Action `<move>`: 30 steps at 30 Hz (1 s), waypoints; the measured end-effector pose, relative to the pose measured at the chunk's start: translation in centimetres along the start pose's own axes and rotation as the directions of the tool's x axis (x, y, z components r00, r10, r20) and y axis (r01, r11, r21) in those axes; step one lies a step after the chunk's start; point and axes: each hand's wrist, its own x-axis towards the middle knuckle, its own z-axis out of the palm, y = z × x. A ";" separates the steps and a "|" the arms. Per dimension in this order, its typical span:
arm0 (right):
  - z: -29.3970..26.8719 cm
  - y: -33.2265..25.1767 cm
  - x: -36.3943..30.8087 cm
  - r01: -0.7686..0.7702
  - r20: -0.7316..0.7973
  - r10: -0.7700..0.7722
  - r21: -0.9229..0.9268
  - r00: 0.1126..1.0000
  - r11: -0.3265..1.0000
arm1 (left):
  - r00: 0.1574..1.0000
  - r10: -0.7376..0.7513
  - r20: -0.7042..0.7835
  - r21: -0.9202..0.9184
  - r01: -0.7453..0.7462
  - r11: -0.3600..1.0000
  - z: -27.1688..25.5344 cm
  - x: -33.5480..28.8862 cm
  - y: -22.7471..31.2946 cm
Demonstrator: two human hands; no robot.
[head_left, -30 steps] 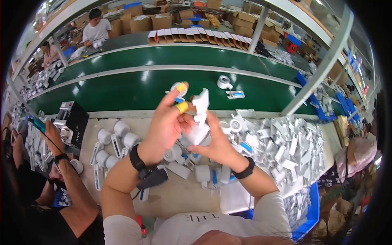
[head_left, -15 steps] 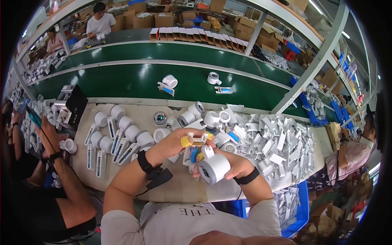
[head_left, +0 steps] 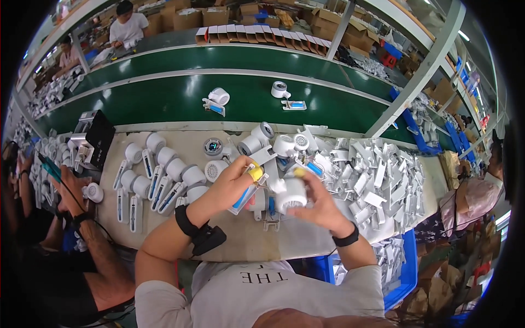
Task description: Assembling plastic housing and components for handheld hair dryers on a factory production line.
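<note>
My left hand [head_left: 236, 185], a yellow cover on one fingertip, grips an open white handle shell [head_left: 244, 198] with a blue cylindrical battery in it. Close by on the right, a round white fan head [head_left: 291, 195] sits between the thumb and fingers of my right hand [head_left: 324, 205]. Motion blurs the fan head and those fingers, one of which also wears a yellow cover. Whether the head is joined to the shell I cannot tell. Under my hands lies another open handle part [head_left: 270, 217] with a blue battery, partly hidden.
Several white fan units with handles [head_left: 158, 188] lie at the left. A large heap of white shell pieces [head_left: 377, 186] covers the right side, above a blue bin [head_left: 407, 273]. Beyond runs a green conveyor [head_left: 164, 104] carrying two fan units. A co-worker's arm [head_left: 90, 235] is at far left.
My hands have moved apart, the right one outward. The fan head has turned and shifted up and away from me, and the battery shell now shows beside my left fingers.
</note>
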 end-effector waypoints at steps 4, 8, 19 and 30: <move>-2.3 -2.2 2.0 0.459 0.141 -0.530 -0.710 0.836 0.534 | 0.967 -0.222 0.125 0.090 0.212 0.973 0.3 0.5 -0.3; -3.2 -1.4 2.8 0.429 0.113 -0.457 -0.592 0.882 0.683 | 0.959 -0.232 0.162 0.072 0.223 0.972 1.1 0.3 0.1; -2.4 -2.2 3.2 0.486 0.161 -0.525 -0.662 0.836 0.571 | 0.992 -0.124 0.034 0.204 0.115 0.972 0.9 0.5 -0.3; -3.5 -6.7 4.7 0.337 0.341 -0.200 -0.413 0.919 0.846 | 0.996 0.059 0.071 0.638 -0.091 0.765 1.3 0.3 -1.0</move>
